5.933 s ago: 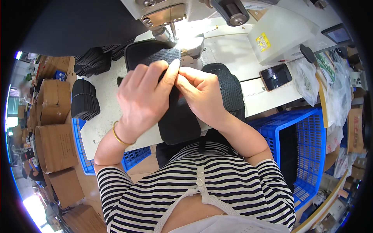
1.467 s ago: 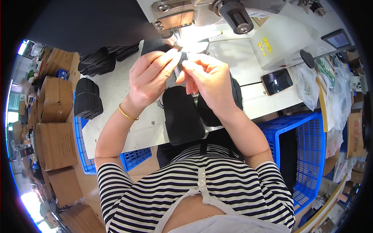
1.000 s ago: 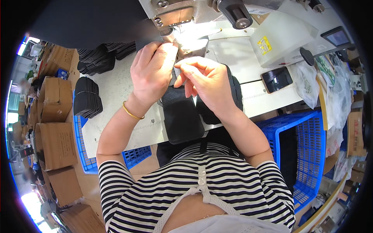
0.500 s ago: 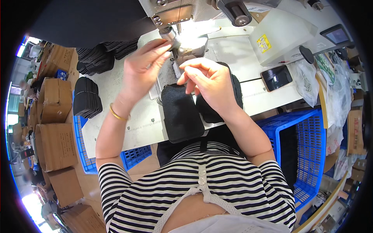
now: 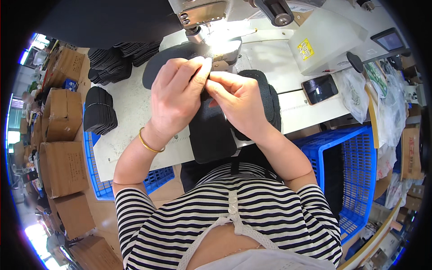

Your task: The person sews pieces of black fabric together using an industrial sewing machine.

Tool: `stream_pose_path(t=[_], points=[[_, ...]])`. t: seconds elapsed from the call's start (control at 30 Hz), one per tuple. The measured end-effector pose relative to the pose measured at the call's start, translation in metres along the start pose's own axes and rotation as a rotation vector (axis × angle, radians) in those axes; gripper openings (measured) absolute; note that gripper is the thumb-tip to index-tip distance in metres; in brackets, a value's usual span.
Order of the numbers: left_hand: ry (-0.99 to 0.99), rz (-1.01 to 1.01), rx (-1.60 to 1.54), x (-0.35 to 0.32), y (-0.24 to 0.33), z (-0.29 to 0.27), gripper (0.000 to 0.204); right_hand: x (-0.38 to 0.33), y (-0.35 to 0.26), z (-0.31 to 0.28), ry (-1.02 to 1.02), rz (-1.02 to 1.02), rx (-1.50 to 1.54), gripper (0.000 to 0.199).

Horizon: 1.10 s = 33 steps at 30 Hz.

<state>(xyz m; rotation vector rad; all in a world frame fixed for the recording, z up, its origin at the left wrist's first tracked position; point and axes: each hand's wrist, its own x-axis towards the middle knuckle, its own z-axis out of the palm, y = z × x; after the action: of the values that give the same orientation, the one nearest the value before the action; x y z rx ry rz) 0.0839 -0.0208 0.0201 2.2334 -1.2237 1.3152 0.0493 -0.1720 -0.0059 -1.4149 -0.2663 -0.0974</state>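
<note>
Together, left hand [image 5: 177,96] and right hand [image 5: 239,101] pinch fabric [image 5: 155,67].

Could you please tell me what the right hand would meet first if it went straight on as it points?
Probably the left hand, whose thumb side lies just ahead of the right hand. Depth is unclear, so the black pad by their fingertips might come first.

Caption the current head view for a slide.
Left hand and right hand meet at a black fabric piece under a sewing machine.
</note>
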Motion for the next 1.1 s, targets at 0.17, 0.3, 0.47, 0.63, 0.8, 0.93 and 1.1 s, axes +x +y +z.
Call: stream_pose_path(t=[0.17, 0.3, 0.47, 0.63, 0.8, 0.93, 1.1], points=[[-0.052, -0.053, 0.026, -0.001, 0.015, 0.004, 0.046, -0.003, 0.000, -0.009, -0.007, 0.031, -0.026, 0.015], [0.001, -0.154, -0.070, -0.010, 0.023, 0.001, 0.046, -0.011, -0.009, -0.018, -0.052, 0.126, -0.068, 0.016], [0.022, -0.016, -0.183, -0.022, 0.018, -0.014, 0.042, -0.021, -0.013, -0.021, -0.063, 0.185, 0.026, 0.019], [0.014, 0.141, -0.107, -0.023, 0.017, -0.013, 0.038, -0.022, -0.013, -0.018, -0.017, 0.008, -0.027, 0.021], [0.023, 0.245, -0.071, -0.020, 0.017, -0.012, 0.032, -0.021, -0.009, -0.021, -0.031, -0.054, -0.291, 0.021], [-0.002, 0.232, -0.097, -0.021, 0.018, -0.009, 0.032, -0.018, -0.013, -0.020, 0.017, -0.070, -0.260, 0.021], [0.036, 0.014, -0.034, -0.018, 0.010, 0.000, 0.037, -0.003, -0.015, -0.018, 0.006, 0.032, -0.154, 0.024]])
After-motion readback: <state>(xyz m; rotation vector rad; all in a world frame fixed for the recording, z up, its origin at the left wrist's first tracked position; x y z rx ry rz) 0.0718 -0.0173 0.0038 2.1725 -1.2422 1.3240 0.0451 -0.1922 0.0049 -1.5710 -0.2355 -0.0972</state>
